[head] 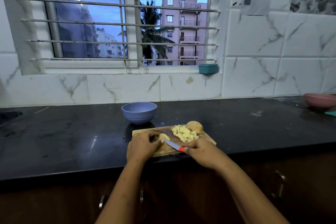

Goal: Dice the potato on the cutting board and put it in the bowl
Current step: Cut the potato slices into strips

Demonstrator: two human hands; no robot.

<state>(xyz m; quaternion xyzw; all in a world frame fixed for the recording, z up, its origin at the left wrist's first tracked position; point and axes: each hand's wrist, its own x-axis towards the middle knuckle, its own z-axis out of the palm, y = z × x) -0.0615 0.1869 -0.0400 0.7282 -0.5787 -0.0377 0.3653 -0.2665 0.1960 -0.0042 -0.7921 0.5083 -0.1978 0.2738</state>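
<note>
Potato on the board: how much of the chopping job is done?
A pile of diced potato lies on the cutting board. Right now the left hand steadies a small potato piece while the right hand holds the knife against it. Left to do: the uncut chunk at the board's far corner, then moving everything into the purple bowl, where no potato shows.

left hand (141, 146): bare | right hand (201, 152): bare | forearms (125, 189): bare
</note>
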